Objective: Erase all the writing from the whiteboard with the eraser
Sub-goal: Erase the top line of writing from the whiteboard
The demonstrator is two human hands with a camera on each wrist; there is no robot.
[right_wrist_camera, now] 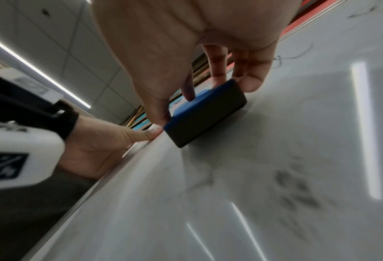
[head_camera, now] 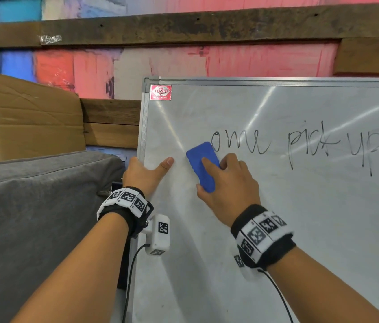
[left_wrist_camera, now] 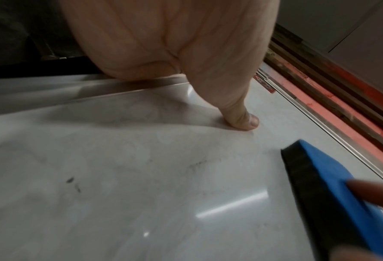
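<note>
A whiteboard (head_camera: 277, 206) with a metal frame stands in front of me, with black writing (head_camera: 298, 143) reading "ome pick up" across its middle. My right hand (head_camera: 228, 183) grips a blue eraser (head_camera: 201, 165) with a black felt pad and presses it flat on the board just left of the writing. In the right wrist view the eraser (right_wrist_camera: 206, 114) sits between thumb and fingers. My left hand (head_camera: 145, 172) grips the board's left frame edge, its thumb (left_wrist_camera: 242, 120) lying on the board surface and its fingers hidden behind. Faint grey smudges (right_wrist_camera: 297, 190) mark the board below the eraser.
A grey cushioned seat (head_camera: 32, 217) stands left of the board. Flattened cardboard (head_camera: 25, 117) leans behind it. Wooden planks (head_camera: 184, 29) cross a pink and blue painted wall behind the board. A red sticker (head_camera: 160, 92) sits in the board's top left corner.
</note>
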